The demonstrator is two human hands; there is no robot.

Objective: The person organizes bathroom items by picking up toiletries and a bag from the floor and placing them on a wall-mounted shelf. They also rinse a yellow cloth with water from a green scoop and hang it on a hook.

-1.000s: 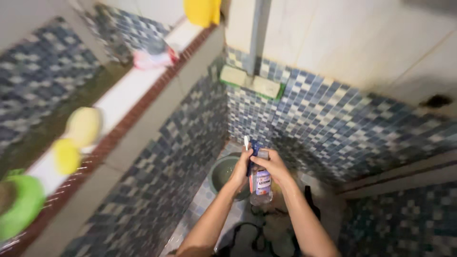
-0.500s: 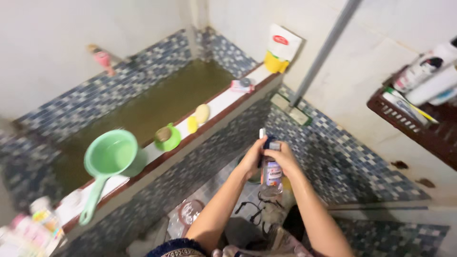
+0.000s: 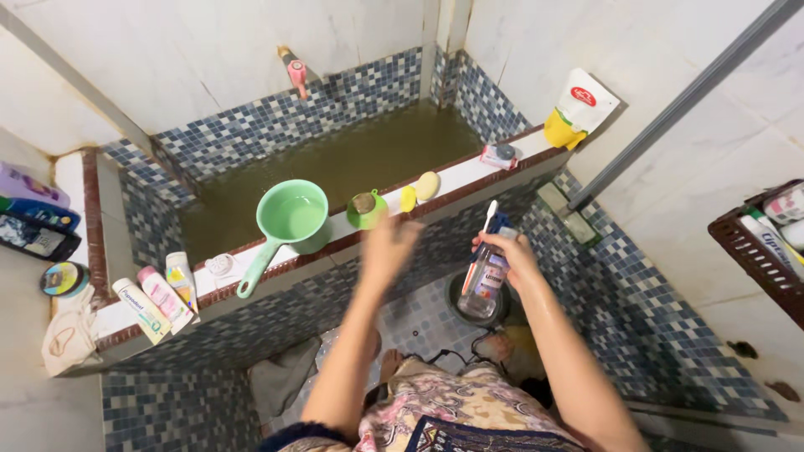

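Blue-and-white mosaic tiling lines a water trough whose white ledge (image 3: 469,177) carries a green plastic dipper (image 3: 289,219) and 2 yellow soaps (image 3: 419,191). A clear plastic bottle with a blue cap (image 3: 488,279) and a white toothbrush (image 3: 481,244) are gripped together in the right hand (image 3: 509,253) below the ledge. The left hand (image 3: 387,243) is raised near the ledge, fingers spread and released, blurred.

Her left hand (image 3: 387,244) is lifted, empty, fingers loosely spread and blurred. Her right hand (image 3: 509,251) is curled closed in a grip, forearm stretched forward, wet.
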